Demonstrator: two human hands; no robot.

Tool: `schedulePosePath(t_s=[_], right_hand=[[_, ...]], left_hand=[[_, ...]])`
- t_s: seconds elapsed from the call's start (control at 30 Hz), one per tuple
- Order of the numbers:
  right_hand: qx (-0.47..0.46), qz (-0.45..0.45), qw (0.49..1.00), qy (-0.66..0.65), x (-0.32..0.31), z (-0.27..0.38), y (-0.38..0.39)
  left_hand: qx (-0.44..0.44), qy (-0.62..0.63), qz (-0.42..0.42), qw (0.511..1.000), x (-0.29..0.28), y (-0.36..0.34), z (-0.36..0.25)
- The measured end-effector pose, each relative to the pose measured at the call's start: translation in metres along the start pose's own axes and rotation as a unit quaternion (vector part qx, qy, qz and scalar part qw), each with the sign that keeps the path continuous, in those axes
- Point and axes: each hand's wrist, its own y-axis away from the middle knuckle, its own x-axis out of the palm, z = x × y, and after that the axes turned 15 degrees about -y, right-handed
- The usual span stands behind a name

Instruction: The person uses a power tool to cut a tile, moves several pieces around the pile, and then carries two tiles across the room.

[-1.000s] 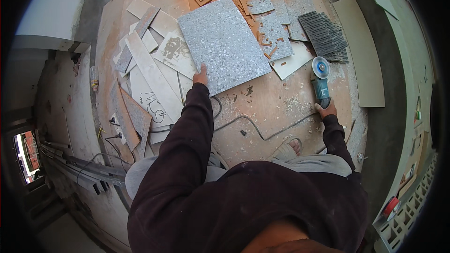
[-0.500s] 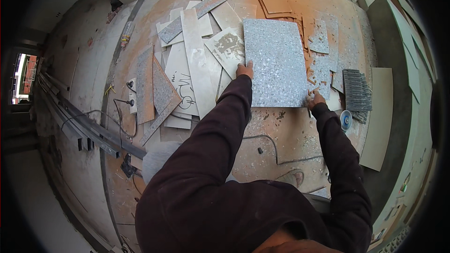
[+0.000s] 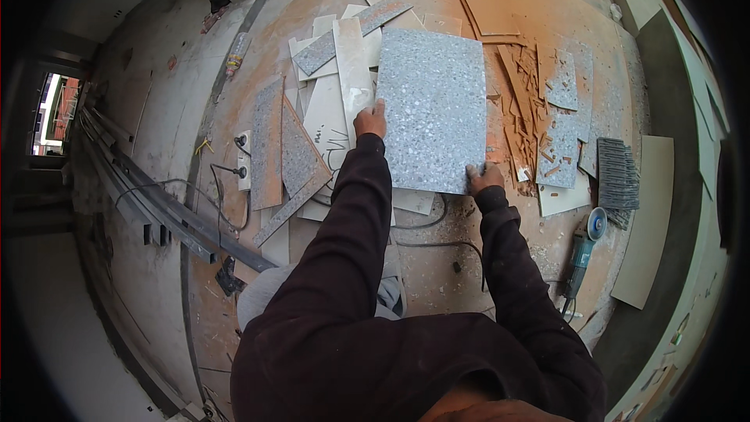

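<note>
A large grey speckled tile (image 3: 433, 109) is held up in front of me by both hands. My left hand (image 3: 370, 119) grips its left edge around mid-height, thumb on the face. At the lower right corner, my right hand (image 3: 485, 178) is closed on the tile, its fingers partly hidden. Behind the tile's left side lies a heap of cut white tile pieces (image 3: 353, 62) with a grey speckled strip (image 3: 383, 13) across the top. More grey speckled offcuts (image 3: 267, 137) lie left of my left arm.
An angle grinder (image 3: 582, 250) lies at the right, near a stack of dark narrow strips (image 3: 617, 176) and a pale board (image 3: 644, 219). Brown broken slivers (image 3: 519, 109) cover orange dust. Long metal tubes (image 3: 172, 211), a socket block (image 3: 244, 164) and a cable (image 3: 445, 244) lie on the floor.
Both hands have moved the tile to the left, over the white heap. The brown slivers behind it and the whole grinder now show. The view has shifted slightly.
</note>
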Motion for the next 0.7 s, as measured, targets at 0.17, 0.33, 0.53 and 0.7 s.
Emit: schedulePosePath(t_s=[0.17, 0.33, 0.53, 0.7], right_hand=[[0.011, 0.119, 0.992, -0.044, 0.056, 0.071, 0.004], [0.067, 0.171, 0.979, -0.092, 0.113, 0.094, 0.012], [0.103, 0.216, 0.961, -0.140, 0.127, 0.115, 0.023], [0.079, 0.207, 0.967, -0.124, 0.127, 0.113, 0.015]], left_hand=[[-0.082, -0.067, -0.090, 0.990, -0.057, -0.041, 0.081], [-0.105, -0.152, -0.106, 0.977, -0.098, -0.064, 0.122], [-0.023, -0.259, -0.124, 0.958, -0.117, -0.083, 0.136], [-0.061, -0.287, -0.078, 0.953, -0.116, -0.070, 0.127]])
